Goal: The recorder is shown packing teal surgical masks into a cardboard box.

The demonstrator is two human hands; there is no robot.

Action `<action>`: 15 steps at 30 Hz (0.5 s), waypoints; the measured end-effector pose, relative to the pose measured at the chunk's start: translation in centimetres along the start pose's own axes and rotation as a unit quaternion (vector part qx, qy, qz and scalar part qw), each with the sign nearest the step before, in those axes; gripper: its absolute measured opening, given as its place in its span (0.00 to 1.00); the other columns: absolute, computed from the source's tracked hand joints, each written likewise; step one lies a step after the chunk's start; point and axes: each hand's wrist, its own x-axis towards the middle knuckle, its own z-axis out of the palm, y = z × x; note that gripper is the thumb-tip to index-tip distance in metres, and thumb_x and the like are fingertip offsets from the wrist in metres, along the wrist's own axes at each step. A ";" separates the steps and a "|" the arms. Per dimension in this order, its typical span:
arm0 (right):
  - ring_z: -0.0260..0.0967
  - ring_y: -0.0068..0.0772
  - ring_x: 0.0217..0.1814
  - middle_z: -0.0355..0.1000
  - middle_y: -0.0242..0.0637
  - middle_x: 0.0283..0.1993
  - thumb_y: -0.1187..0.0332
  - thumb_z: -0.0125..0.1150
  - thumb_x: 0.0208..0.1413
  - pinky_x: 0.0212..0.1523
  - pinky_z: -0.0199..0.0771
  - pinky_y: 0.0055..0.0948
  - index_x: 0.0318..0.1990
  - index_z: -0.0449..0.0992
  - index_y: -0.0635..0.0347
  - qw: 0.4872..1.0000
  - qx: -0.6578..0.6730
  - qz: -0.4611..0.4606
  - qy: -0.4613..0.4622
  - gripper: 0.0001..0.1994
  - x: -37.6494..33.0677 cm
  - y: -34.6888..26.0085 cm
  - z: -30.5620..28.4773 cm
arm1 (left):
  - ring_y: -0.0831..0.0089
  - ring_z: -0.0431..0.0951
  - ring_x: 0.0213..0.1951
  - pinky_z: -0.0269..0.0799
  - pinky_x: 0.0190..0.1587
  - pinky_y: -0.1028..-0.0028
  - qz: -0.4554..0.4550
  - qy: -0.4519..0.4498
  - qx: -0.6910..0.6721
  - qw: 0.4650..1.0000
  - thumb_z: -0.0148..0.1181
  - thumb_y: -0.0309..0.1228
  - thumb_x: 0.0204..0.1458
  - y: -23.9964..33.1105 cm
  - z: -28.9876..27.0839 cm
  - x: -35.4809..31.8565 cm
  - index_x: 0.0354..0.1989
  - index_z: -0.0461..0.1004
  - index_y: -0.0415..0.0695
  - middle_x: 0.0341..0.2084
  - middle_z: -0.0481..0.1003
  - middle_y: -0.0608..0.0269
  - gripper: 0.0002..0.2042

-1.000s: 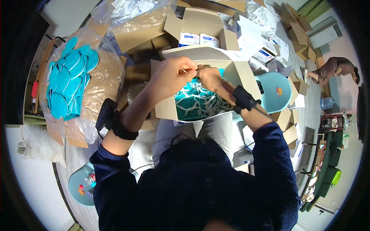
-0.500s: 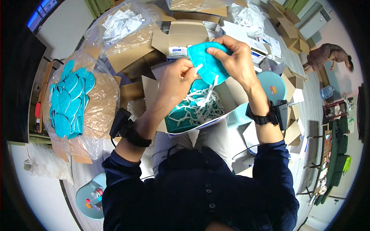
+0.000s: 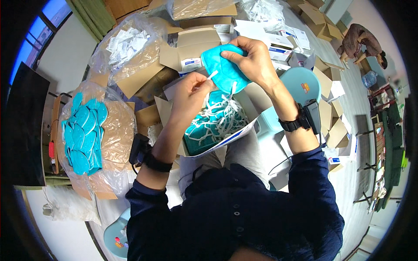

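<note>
The step in hand appears to be the handling of one teal mask (image 3: 220,69) and its white strap (image 3: 212,75). The mask is held up, seemingly above the far part of an open box (image 3: 257,101) that stands at the person's knees. The right hand (image 3: 257,61) grips the mask's right side, thumb laid across its face, its other fingers mostly hidden behind. The left hand (image 3: 191,92) has its fingers drawn narrow, thumb and forefinger pinching the strap at the mask's left edge. A second white strap end (image 3: 234,88) shows at the mask's near edge.

In the box, more teal masks (image 3: 201,140) lie under a tangle of white straps (image 3: 227,114). To the left, a plastic-lined carton (image 3: 118,130) bears a heap of teal mask pieces (image 3: 85,137); on the right is a pale blue stool (image 3: 311,85).

Any further move on the strap seems to call for a steady right-hand grip, an unbroken left pinch, and care that the near strap end does not snag in the tangle. Whether the pinched strap is taut, I cannot tell.
</note>
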 end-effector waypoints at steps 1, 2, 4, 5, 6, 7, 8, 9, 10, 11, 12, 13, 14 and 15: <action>0.71 0.24 0.25 0.75 0.40 0.24 0.69 0.68 0.48 0.29 0.72 0.28 0.32 0.79 0.65 1.000 -0.004 -0.001 0.002 0.09 0.0 0.0 -0.2 | 0.81 0.75 0.34 0.69 0.39 0.78 -0.011 -0.014 -0.051 0.999 0.56 0.32 0.59 0.0 0.2 0.0 0.39 0.74 0.39 0.31 0.77 0.62 0.09; 0.71 0.24 0.25 0.75 0.41 0.24 0.68 0.68 0.48 0.29 0.73 0.28 0.32 0.79 0.65 1.000 -0.009 -0.003 0.005 0.09 0.0 0.0 -0.3 | 0.80 0.75 0.34 0.69 0.39 0.78 -0.023 -0.028 -0.102 0.994 0.55 0.33 0.59 0.0 0.5 0.0 0.39 0.74 0.39 0.31 0.77 0.62 0.09; 0.71 0.25 0.25 0.75 0.42 0.24 0.68 0.68 0.47 0.29 0.73 0.29 0.33 0.79 0.65 1.000 -0.018 -0.006 0.009 0.10 0.2 -0.1 -0.4 | 0.79 0.75 0.35 0.68 0.40 0.77 -0.045 -0.045 -0.135 0.989 0.55 0.35 0.60 0.3 1.1 -0.2 0.41 0.73 0.40 0.31 0.77 0.63 0.10; 0.72 0.26 0.25 0.75 0.42 0.24 0.68 0.68 0.47 0.29 0.73 0.29 0.33 0.79 0.65 1.000 -0.018 -0.003 0.012 0.10 0.1 -0.2 -0.4 | 0.79 0.75 0.35 0.68 0.40 0.77 -0.054 -0.049 -0.117 0.990 0.55 0.35 0.60 0.8 1.5 -0.4 0.42 0.73 0.40 0.31 0.77 0.63 0.11; 0.72 0.26 0.25 0.75 0.43 0.25 0.67 0.68 0.47 0.29 0.73 0.29 0.33 0.79 0.65 1.000 -0.018 -0.001 0.014 0.10 0.1 -0.4 -0.3 | 0.78 0.75 0.35 0.68 0.40 0.77 -0.064 -0.052 -0.099 0.992 0.55 0.35 0.60 1.0 1.9 -0.7 0.43 0.72 0.40 0.31 0.77 0.63 0.11; 0.72 0.27 0.25 0.75 0.43 0.25 0.67 0.68 0.47 0.29 0.73 0.29 0.33 0.79 0.65 1.000 -0.021 0.002 0.017 0.10 0.1 -0.5 -0.4 | 0.78 0.75 0.36 0.67 0.41 0.78 -0.060 -0.070 -0.111 0.990 0.55 0.35 0.60 1.2 2.3 -0.9 0.44 0.72 0.40 0.31 0.77 0.63 0.11; 0.72 0.28 0.25 0.75 0.44 0.25 0.67 0.69 0.47 0.29 0.73 0.30 0.33 0.79 0.65 1.000 -0.023 0.002 0.019 0.10 0.2 -0.3 -0.6 | 0.79 0.75 0.37 0.67 0.41 0.78 -0.057 -0.086 -0.123 0.987 0.55 0.35 0.60 1.3 2.6 -1.1 0.44 0.73 0.40 0.31 0.77 0.63 0.12; 0.72 0.28 0.25 0.75 0.44 0.25 0.67 0.69 0.47 0.29 0.73 0.30 0.33 0.79 0.65 0.999 -0.026 0.003 0.021 0.10 0.3 0.0 -0.6 | 0.79 0.75 0.37 0.66 0.41 0.79 -0.053 -0.103 -0.135 0.984 0.55 0.35 0.60 1.4 3.0 -1.4 0.44 0.73 0.40 0.32 0.77 0.63 0.12; 0.72 0.29 0.25 0.75 0.44 0.25 0.67 0.69 0.46 0.30 0.73 0.30 0.33 0.79 0.65 0.999 -0.029 0.004 0.021 0.10 0.2 0.2 -0.7 | 0.80 0.73 0.35 0.65 0.40 0.80 -0.060 -0.096 -0.157 0.981 0.55 0.36 0.60 2.2 3.8 -1.9 0.45 0.73 0.39 0.31 0.76 0.65 0.13; 0.71 0.26 0.26 0.76 0.41 0.25 0.68 0.69 0.47 0.30 0.73 0.28 0.33 0.79 0.65 0.999 -0.038 0.014 0.015 0.09 0.1 0.4 -0.7 | 0.81 0.72 0.33 0.65 0.39 0.80 -0.063 -0.108 -0.133 0.983 0.57 0.35 0.59 2.0 3.7 -1.9 0.44 0.73 0.39 0.30 0.75 0.66 0.13; 0.70 0.22 0.27 0.76 0.37 0.26 0.69 0.68 0.48 0.30 0.73 0.26 0.33 0.79 0.65 0.999 -0.046 0.023 0.008 0.09 0.0 0.5 -0.6 | 0.81 0.72 0.32 0.65 0.38 0.80 -0.067 -0.119 -0.109 0.985 0.58 0.35 0.58 1.6 3.4 -1.9 0.44 0.74 0.39 0.29 0.74 0.67 0.13; 0.69 0.19 0.27 0.76 0.34 0.26 0.69 0.68 0.50 0.30 0.72 0.24 0.33 0.79 0.65 0.998 -0.055 0.033 0.003 0.08 0.0 0.6 -0.6 | 0.82 0.71 0.30 0.66 0.36 0.80 -0.070 -0.131 -0.085 0.985 0.60 0.35 0.57 1.6 3.1 -1.8 0.44 0.75 0.39 0.28 0.74 0.68 0.13; 0.69 0.19 0.27 0.76 0.33 0.26 0.69 0.68 0.50 0.30 0.72 0.24 0.33 0.79 0.65 0.998 -0.060 0.035 0.003 0.08 -0.1 1.1 -0.7 | 0.83 0.68 0.28 0.64 0.35 0.79 -0.092 -0.150 -0.089 0.980 0.59 0.35 0.57 1.7 2.6 -1.8 0.40 0.75 0.39 0.23 0.70 0.69 0.11; 0.69 0.19 0.27 0.76 0.33 0.26 0.69 0.67 0.50 0.29 0.72 0.24 0.33 0.79 0.65 0.997 -0.064 0.037 0.002 0.08 -0.1 1.8 -0.9 | 0.82 0.68 0.27 0.64 0.34 0.79 -0.072 -0.152 -0.113 0.979 0.58 0.34 0.58 1.9 1.8 -2.2 0.38 0.74 0.39 0.23 0.70 0.69 0.10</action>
